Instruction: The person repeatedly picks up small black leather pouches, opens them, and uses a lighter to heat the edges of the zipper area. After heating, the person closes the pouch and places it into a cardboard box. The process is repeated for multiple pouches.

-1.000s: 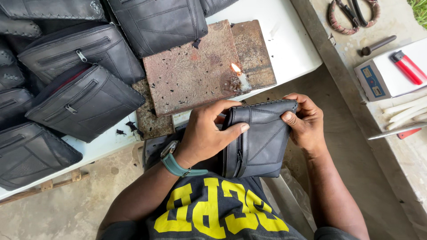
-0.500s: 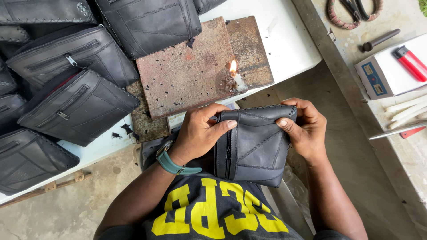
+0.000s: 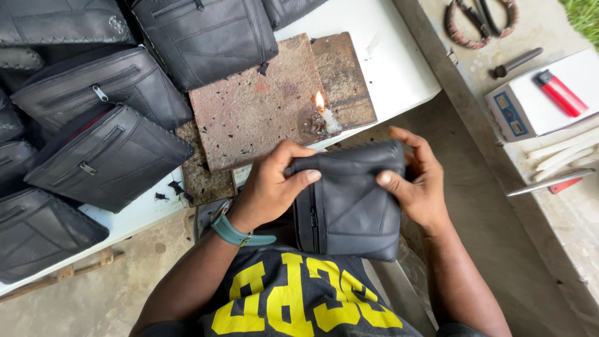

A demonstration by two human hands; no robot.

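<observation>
We look down on a white worktable [image 3: 399, 68] over a bare concrete floor, with a rusty flat metal plate [image 3: 262, 106] lying on it. Our left hand [image 3: 271, 187] and right hand [image 3: 418, 184] hold a small dark-grey leather pouch with a vertical zip [image 3: 349, 206] between them, just below the table's edge and above our lap. The left fingers curl over the pouch's upper left corner, thumb pressed flat on its front; the right fingers wrap behind its upper right corner, thumb on the front face. Both hands are closed on it. Just beyond our fingertips, a short white candle stub with a lit flame [image 3: 324, 112] stands on the plate. Well out past the left fingers lies a heap of black zipped leather bags [image 3: 112, 156]. Off past the right fingers, a red lighter [image 3: 558, 93] rests on a white box [image 3: 536, 100].
</observation>
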